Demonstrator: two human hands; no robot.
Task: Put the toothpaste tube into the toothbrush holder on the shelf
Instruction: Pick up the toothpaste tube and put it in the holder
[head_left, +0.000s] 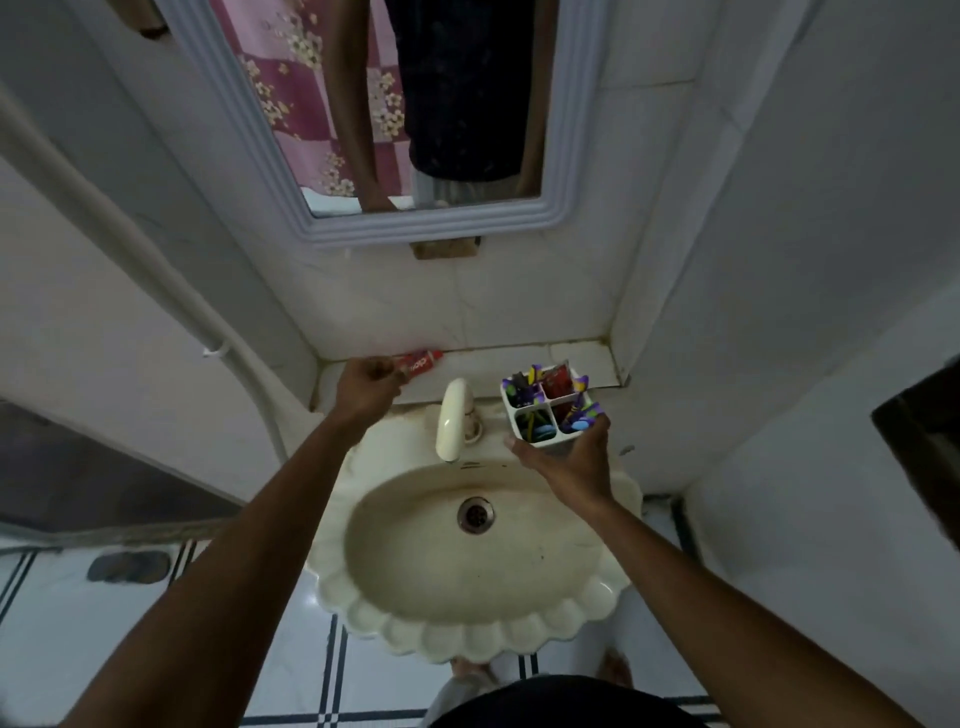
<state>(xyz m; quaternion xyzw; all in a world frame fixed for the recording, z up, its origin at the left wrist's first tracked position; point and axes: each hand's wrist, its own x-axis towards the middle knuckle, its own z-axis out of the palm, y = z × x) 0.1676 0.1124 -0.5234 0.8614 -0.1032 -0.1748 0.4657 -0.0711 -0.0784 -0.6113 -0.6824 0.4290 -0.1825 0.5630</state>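
A red toothpaste tube (422, 361) lies on the white tiled shelf (582, 358) at its left end, against the wall. My left hand (366, 387) is closed around the tube's near end. The white toothbrush holder (549, 410) has several compartments filled with brushes and a red packet. It stands at the shelf's front edge, to the right of the tap. My right hand (571, 462) cups the holder from the front, thumb and fingers around its lower wall.
A cream tap (453, 418) sits between my hands above a scalloped cream sink (467, 618). A framed mirror (558, 156) hangs on the wall above the shelf. Tiled walls close in on both sides, and a white pipe (171, 291) runs down the left wall.
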